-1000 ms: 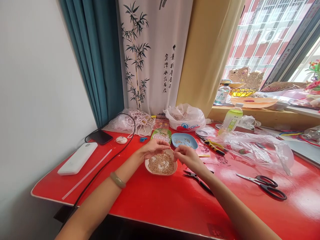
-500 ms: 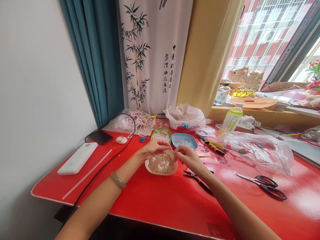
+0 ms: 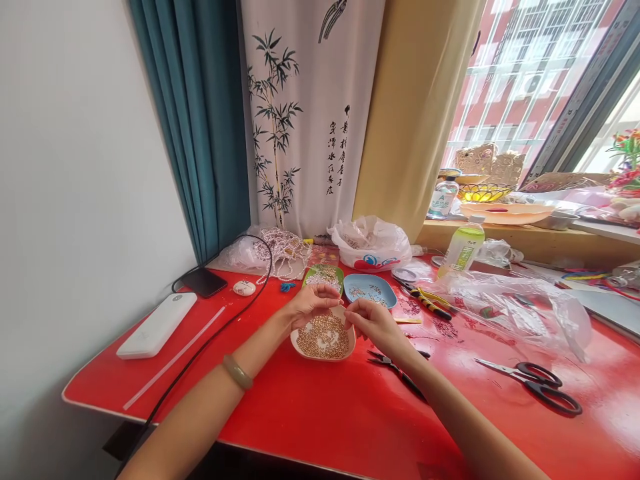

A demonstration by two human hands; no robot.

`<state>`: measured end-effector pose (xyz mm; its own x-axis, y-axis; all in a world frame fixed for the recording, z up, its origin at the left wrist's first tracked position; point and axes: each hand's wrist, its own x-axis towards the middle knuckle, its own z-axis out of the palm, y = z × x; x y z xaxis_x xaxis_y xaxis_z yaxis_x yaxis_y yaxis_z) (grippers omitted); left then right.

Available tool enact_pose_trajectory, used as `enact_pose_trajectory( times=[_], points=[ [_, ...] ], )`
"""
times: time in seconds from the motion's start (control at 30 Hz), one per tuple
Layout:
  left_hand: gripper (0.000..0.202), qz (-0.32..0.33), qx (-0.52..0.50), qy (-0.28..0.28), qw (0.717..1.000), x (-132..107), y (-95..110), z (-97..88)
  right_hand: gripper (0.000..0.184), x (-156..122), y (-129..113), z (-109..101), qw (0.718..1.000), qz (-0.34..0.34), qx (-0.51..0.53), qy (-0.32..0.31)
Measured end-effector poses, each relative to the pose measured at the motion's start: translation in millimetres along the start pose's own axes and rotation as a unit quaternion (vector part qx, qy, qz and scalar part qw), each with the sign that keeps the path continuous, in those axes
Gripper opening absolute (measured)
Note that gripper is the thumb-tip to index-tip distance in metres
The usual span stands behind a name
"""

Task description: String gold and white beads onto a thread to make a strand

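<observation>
Nearest, two bare forearms [image 3: 197,417] reach across a glossy red table [image 3: 320,410]. Ahead, the left hand [image 3: 314,305] and right hand [image 3: 371,322] almost meet above a shallow cream bowl [image 3: 295,341] of round gold beads [image 3: 320,333]. Each has thumb and fingertips pinched nearly closed; what lies between them is too small to tell. Black-handled metal pliers [image 3: 411,387] rest near the right wrist. The step seems to be delicate fingertip work; the next move likely calls for a light, steady pinch. Beyond sit a green dish [image 3: 341,279] and a rounded blue dish [image 3: 371,280], then a crumpled white plastic bag [image 3: 370,243].
</observation>
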<state>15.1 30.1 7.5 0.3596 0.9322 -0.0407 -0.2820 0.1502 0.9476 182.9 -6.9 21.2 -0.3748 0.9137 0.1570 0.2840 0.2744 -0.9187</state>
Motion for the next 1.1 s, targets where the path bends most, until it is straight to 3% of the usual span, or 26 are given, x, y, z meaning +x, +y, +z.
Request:
enact_pose_trajectory(
  times=[0.43,0.63,0.8,0.97,1.1],
  points=[
    [0.029,0.038,-0.007,0.038,0.998,-1,-2,5.6,0.024,6,11,3,0.985,0.035,0.166,-0.042],
    [0.028,0.056,0.022,-0.001,0.998,-1,-5,6.7,0.029,6,9,2,0.983,0.046,0.175,-0.041],
    [0.031,0.073,0.100,-0.017,0.992,0,4,0.1,0.028,7,10,-1,0.988,0.029,0.148,-0.025],
    [0.023,0.130,0.268,0.083,0.951,10,12,-27.0,0.024,7,10,-5,0.990,0.000,0.144,-0.009],
    [0.016,0.147,0.434,0.144,0.877,19,9,-50.8,0.024,4,3,-6,0.990,-0.005,0.144,0.002]
  ],
)
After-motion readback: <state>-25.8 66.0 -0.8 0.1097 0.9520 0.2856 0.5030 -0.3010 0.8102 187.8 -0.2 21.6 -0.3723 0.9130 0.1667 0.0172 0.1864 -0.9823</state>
